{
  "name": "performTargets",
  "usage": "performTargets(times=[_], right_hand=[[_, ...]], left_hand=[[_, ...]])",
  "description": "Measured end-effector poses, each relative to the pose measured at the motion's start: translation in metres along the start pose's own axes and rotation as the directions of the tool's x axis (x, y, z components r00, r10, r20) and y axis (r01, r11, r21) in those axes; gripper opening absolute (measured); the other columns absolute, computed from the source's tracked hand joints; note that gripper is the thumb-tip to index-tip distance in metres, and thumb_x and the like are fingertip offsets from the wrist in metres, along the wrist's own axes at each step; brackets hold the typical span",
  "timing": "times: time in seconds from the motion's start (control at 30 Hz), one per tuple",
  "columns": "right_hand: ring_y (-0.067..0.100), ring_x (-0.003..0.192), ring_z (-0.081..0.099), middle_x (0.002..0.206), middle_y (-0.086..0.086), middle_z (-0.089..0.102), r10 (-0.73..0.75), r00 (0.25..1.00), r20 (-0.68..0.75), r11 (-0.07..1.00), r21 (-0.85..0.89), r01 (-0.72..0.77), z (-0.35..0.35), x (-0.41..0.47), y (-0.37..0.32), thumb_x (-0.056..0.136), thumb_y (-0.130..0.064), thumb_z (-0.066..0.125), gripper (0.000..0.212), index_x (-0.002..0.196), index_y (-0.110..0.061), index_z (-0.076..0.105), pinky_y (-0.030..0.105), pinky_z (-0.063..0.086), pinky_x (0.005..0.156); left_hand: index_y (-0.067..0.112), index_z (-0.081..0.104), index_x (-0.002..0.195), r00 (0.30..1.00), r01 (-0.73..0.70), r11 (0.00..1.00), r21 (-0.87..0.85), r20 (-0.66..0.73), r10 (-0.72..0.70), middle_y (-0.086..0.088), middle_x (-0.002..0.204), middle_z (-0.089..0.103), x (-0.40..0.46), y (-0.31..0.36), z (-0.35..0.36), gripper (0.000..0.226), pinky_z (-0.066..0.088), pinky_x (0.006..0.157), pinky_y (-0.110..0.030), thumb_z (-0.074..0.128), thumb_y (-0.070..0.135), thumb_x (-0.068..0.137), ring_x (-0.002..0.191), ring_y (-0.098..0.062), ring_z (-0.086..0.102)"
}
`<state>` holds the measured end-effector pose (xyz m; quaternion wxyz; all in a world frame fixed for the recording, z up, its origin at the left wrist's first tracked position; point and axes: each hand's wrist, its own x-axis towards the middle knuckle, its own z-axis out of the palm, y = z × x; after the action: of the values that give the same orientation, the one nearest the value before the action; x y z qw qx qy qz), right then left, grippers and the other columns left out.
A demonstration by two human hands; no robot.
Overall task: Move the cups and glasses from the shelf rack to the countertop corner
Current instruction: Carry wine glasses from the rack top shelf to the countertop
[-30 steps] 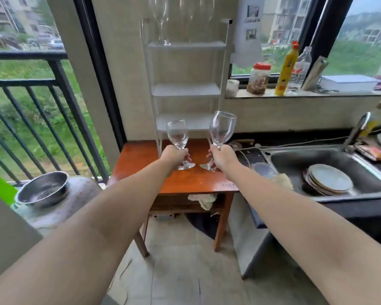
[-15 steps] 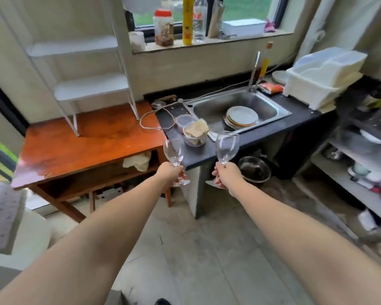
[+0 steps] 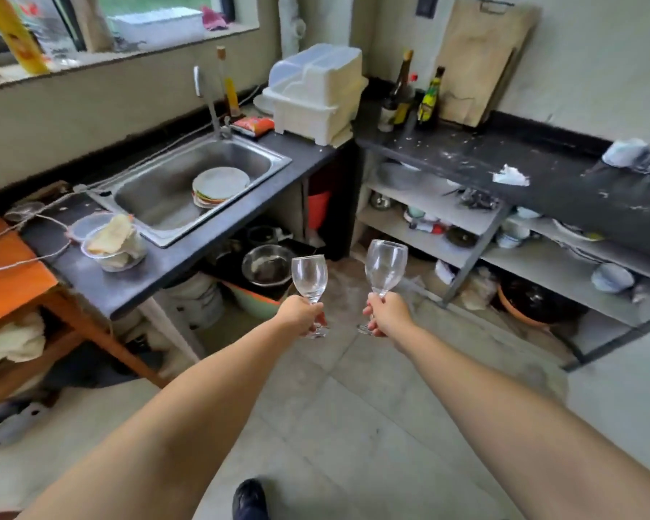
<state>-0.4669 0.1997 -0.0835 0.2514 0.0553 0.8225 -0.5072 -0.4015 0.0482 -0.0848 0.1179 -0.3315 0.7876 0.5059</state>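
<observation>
My left hand (image 3: 301, 314) grips the stem of a small clear wine glass (image 3: 309, 276), held upright over the floor. My right hand (image 3: 388, 315) grips the stem of a larger clear wine glass (image 3: 385, 265), also upright and slightly higher. Both glasses are empty and a short gap apart. The dark countertop (image 3: 541, 170) runs along the right wall and meets the sink counter at the corner behind them. Some pale cups (image 3: 625, 152) stand blurred at its far right. The shelf rack is out of view.
A steel sink (image 3: 166, 189) with stacked plates (image 3: 220, 185) sits at left. A white dish rack (image 3: 316, 95), bottles (image 3: 430, 99) and a cutting board (image 3: 481, 58) fill the corner. Open shelves (image 3: 466, 234) with crockery run under the right counter. An orange table (image 3: 4, 272) is far left.
The view has swung right, from the shelf rack and orange table past the sink toward the right counter. Both hands carried the glasses along, still held by the stems.
</observation>
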Motion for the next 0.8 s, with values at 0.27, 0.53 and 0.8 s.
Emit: performTargets(times=[0.27,0.53,0.8], right_hand=[[0.016,0.044,0.046,0.067,0.002,0.052,0.106,0.973,-0.205,0.989,0.121,-0.083,-0.102,0.047,0.024,0.100,-0.020,0.038,0.023,0.092,-0.003,0.051,0.014,0.035,0.030],[0.016,0.045,0.045,0.066,0.004,0.052,0.191,0.904,-0.383,0.963,0.253,-0.096,-0.176,0.112,-0.003,0.100,-0.019,0.038,0.021,0.097,-0.003,0.051,0.014,0.037,0.029],[0.014,0.047,0.046,0.070,0.002,0.053,0.270,0.831,-0.487,0.929,0.359,-0.092,-0.242,0.153,-0.016,0.102,-0.021,0.037,0.023,0.105,-0.004,0.051,0.015,0.038,0.030]], left_hand=[[0.012,0.058,0.060,0.968,-0.126,0.988,0.084,0.229,0.104,0.011,0.026,0.048,0.041,0.099,0.083,0.032,0.029,0.028,-0.008,0.050,0.010,0.092,0.020,0.001,0.039],[0.013,0.058,0.056,0.901,-0.283,0.939,0.196,0.390,0.190,0.008,0.024,0.045,0.124,0.207,0.123,0.038,0.030,0.030,-0.009,0.052,0.016,0.094,0.018,-0.001,0.036],[0.011,0.059,0.061,0.817,-0.417,0.877,0.239,0.521,0.247,0.001,0.046,0.053,0.173,0.295,0.178,0.034,0.036,0.040,-0.017,0.054,0.019,0.094,0.044,-0.011,0.043]])
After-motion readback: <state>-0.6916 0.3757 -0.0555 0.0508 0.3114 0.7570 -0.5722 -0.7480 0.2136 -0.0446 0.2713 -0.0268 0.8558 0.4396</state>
